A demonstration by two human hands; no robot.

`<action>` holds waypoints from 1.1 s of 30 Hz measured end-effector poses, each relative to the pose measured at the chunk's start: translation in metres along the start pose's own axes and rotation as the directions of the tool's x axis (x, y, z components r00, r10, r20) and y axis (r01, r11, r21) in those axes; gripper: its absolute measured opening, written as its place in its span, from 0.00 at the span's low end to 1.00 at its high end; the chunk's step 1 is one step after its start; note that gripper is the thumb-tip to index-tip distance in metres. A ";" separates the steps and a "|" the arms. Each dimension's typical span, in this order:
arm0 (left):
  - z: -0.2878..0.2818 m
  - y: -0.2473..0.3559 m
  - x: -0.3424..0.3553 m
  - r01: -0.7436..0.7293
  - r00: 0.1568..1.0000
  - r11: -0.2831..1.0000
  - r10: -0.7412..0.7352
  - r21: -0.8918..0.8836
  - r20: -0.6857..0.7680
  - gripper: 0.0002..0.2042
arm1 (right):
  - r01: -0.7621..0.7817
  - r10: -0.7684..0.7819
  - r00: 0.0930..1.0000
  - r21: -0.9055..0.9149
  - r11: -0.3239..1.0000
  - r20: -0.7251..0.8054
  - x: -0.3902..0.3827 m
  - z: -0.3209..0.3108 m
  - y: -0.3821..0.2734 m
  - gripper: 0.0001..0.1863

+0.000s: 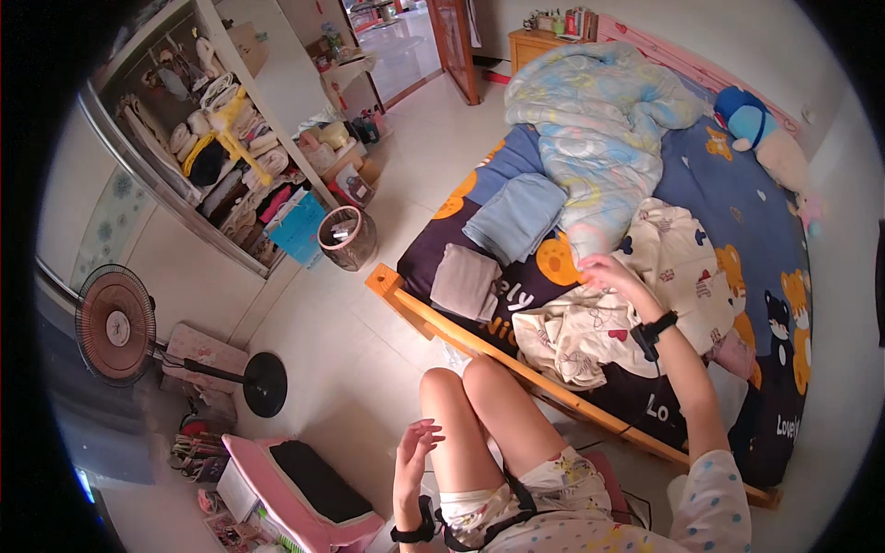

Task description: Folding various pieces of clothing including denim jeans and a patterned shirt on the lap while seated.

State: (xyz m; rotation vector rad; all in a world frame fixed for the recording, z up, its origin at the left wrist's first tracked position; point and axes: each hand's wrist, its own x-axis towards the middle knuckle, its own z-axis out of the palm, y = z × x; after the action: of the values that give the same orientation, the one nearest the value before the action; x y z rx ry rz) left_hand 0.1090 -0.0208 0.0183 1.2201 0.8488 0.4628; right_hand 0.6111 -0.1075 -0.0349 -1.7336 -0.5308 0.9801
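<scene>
My right hand (610,273) reaches out over the bed and touches the edge of a cream patterned garment (636,304) that lies crumpled on the dark blue cartoon bedsheet (737,203). Whether its fingers pinch the fabric I cannot make out. My left hand (417,449) hovers beside my left thigh, fingers spread, holding nothing. Both wrists wear black bands. A folded grey cloth (466,281) and a folded light blue cloth (516,217) lie on the bed's near corner, left of the right hand.
A pale blue quilt (599,120) is heaped at the bed's far side, with plush toys (761,134) beyond. The wooden bed frame (479,346) runs past my knees. A waste bin (347,237), a standing fan (118,324), an open wardrobe (221,147) and a pink box (309,488) stand on the left.
</scene>
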 end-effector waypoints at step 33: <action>0.126 0.058 0.023 -0.641 0.695 0.736 0.437 0.217 0.572 0.39 | 0.159 -0.186 0.973 0.189 0.969 0.136 -0.221 0.061 -0.066 0.16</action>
State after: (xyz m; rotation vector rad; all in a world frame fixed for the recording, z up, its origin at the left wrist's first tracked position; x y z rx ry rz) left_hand 0.2276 -0.0653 0.0784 1.9020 0.1014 0.4369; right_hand 0.4423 -0.2122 0.0972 -1.4365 -0.6627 1.0083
